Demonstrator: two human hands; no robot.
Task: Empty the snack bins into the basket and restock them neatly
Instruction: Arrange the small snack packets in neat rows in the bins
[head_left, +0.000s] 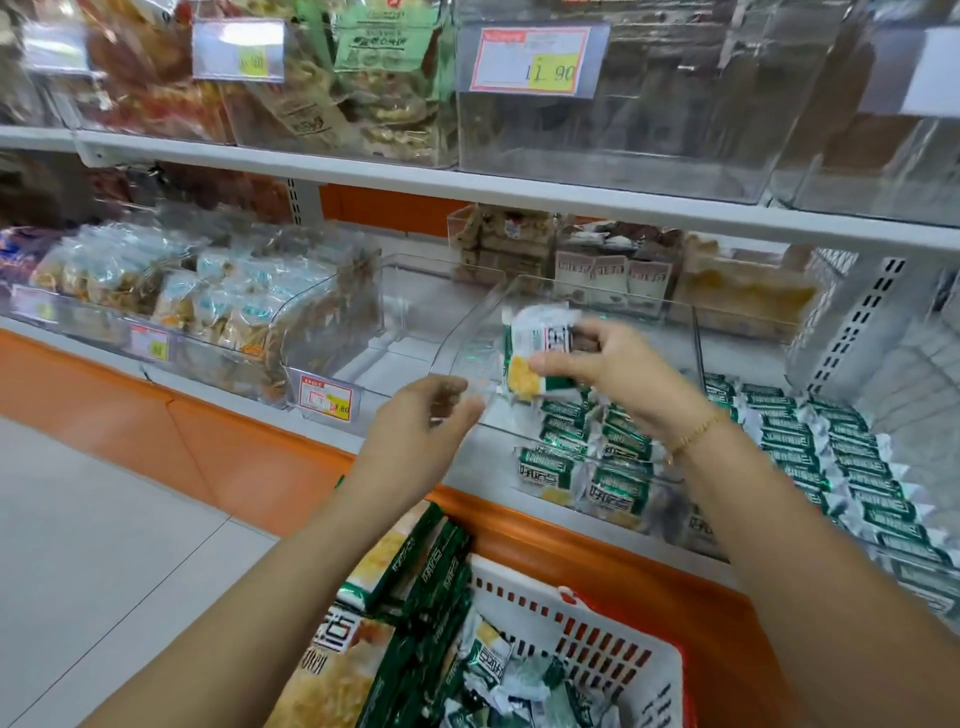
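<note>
snack packet (532, 349), one, right hand (615, 366); bin (464, 332), left hand (415, 422).

Pale tiled floor (104, 519), white shelves (363, 171)

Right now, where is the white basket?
In the head view, the white basket sits at bottom centre, just in front of the orange shelf base, with green snack packets inside.
</note>
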